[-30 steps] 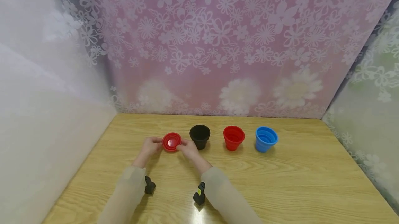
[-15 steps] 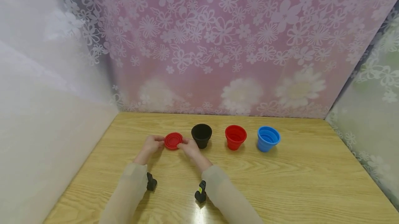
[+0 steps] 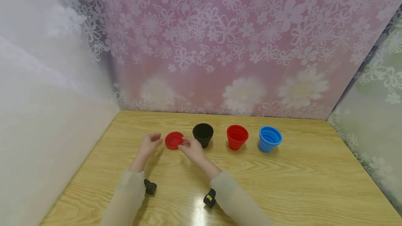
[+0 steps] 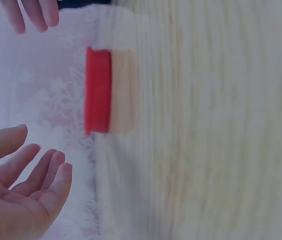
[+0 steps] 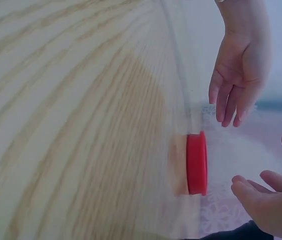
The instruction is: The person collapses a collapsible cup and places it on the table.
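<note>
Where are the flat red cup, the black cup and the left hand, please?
Flat red cup (image 4: 99,91): left wrist view, side wall.
Black cup (image 3: 203,133): head view, its inside.
Left hand (image 3: 149,144): head view, its back.

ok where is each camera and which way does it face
Head: on the head, facing forward and down at the table and collapsed red cup; left hand, right hand and sleeves show.
Left wrist: on that wrist, facing the collapsed red cup side-on; left hand lower left, part of right hand above.
Right wrist: on that wrist, also facing it; right hand lower right, left hand above.
Shared by both wrist views: collapsed red cup, both hands.
</note>
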### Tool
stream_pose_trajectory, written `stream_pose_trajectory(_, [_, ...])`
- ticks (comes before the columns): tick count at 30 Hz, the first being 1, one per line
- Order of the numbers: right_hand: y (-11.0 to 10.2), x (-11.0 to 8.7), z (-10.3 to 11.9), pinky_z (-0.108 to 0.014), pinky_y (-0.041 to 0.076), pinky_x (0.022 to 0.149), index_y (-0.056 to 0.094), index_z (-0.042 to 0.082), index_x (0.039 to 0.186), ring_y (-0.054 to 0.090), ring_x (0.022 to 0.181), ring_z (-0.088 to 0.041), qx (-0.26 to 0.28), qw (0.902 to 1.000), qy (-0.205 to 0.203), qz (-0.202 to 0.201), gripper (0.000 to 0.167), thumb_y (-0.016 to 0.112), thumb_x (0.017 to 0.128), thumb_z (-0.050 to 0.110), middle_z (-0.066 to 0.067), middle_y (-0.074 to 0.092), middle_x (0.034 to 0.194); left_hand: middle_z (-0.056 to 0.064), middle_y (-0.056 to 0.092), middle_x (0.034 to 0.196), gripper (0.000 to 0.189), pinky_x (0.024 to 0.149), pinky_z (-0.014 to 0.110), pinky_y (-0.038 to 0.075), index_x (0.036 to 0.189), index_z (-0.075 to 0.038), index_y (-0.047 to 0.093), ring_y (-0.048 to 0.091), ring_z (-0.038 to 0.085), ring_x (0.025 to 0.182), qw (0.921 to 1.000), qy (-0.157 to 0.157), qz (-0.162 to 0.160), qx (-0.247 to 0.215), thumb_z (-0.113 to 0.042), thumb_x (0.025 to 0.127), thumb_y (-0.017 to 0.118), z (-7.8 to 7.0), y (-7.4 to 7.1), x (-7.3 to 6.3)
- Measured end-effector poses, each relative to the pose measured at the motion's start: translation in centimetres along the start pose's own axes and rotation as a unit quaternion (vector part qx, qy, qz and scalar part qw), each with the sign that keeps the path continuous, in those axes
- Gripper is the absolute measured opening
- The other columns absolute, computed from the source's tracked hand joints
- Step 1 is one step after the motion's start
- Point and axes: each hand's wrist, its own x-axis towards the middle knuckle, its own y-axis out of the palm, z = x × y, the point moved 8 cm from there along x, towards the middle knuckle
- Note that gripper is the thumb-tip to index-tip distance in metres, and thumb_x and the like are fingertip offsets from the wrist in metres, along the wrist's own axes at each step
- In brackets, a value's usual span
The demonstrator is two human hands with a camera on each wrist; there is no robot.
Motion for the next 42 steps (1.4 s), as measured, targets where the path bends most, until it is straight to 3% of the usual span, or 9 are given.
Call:
stream_pose_trajectory(4, [-1.0,-1.0,0.5,-0.036,0.047,0.081,0.053,-0.004,0.117,0.054,0.101,-0.029,-0.011,0.9995,-0.029,0.003,0.038,0.059,0.085,0.014,-0.019,0.053,0.116,0.024,0.055,0.111,0.033,0.087,0.042,0.042,0.114,0.011,0.053,0.051,0.034,0.104,0.9992,0.035,-0.002,0.019,-0.006,0.086,0.056,-1.5,0.8,-1.0])
stream_pose_trajectory(13, [-3.1,-2.8,1.0,-0.036,0.046,0.082,0.056,-0.002,0.114,0.055,0.100,-0.028,-0.023,0.9985,-0.050,-0.005,0.034,0.060,0.084,0.014,-0.018,0.056,0.112,0.017,0.058,0.108,0.031,0.085,0.042,0.043,0.110,0.005,0.058,0.053,0.030,0.101,0.9982,0.058,0.016,0.007,-0.011,0.084,0.061,-4.2,3.7,-2.4])
stream_pose_trajectory(23, [-6.2,-3.9,-0.3,-0.035,0.048,0.079,0.059,-0.007,0.105,0.058,0.091,-0.029,-0.028,0.9965,-0.053,-0.059,0.029,0.064,0.081,0.009,-0.021,0.059,0.101,0.016,0.062,0.099,0.026,0.081,0.040,0.045,0.104,0.007,0.060,0.057,0.029,0.092,0.9949,0.100,0.013,-0.007,-0.005,0.081,0.063,-5.0,5.8,-2.2])
stream_pose_trajectory(29, [-8.6,-4.1,-1.9,-0.035,0.048,0.077,0.060,-0.007,0.097,0.058,0.085,-0.026,-0.023,0.9931,-0.036,-0.109,0.023,0.064,0.080,0.009,-0.016,0.061,0.094,0.018,0.061,0.100,0.029,0.081,0.039,0.046,0.105,0.008,0.059,0.057,0.029,0.092,0.9950,0.099,0.013,-0.011,-0.004,0.080,0.064,-5.1,6.6,-2.1])
stream_pose_trajectory(35, [-10.5,-3.8,-3.2,-0.034,0.049,0.076,0.058,-0.009,0.095,0.058,0.084,-0.027,0.006,0.9842,-0.032,-0.174,0.023,0.065,0.079,0.007,-0.016,0.061,0.091,0.023,0.057,0.108,0.032,0.081,0.036,0.047,0.111,0.010,0.055,0.055,0.030,0.097,0.9944,0.078,0.039,-0.059,-0.003,0.082,0.061,-5.0,7.6,-1.6])
stream_pose_trajectory(39, [-10.7,-3.2,-4.1,-0.036,0.046,0.083,0.053,-0.010,0.108,0.054,0.098,-0.031,0.054,0.9840,-0.023,-0.168,0.037,0.066,0.080,0.011,-0.022,0.056,0.106,0.024,0.055,0.110,0.034,0.082,0.037,0.046,0.113,0.010,0.054,0.054,0.031,0.100,0.9932,0.071,0.044,-0.081,-0.005,0.083,0.061,-5.0,8.2,-1.0])
stream_pose_trajectory(42, [-10.5,-2.5,-4.5,-0.040,0.041,0.088,0.048,-0.010,0.117,0.050,0.106,-0.033,0.057,0.9872,-0.027,-0.147,0.049,0.067,0.079,0.015,-0.023,0.051,0.116,0.022,0.057,0.110,0.035,0.083,0.037,0.046,0.113,0.008,0.055,0.054,0.030,0.101,0.9938,0.065,0.036,-0.082,-0.006,0.082,0.062,-5.0,8.4,-0.7])
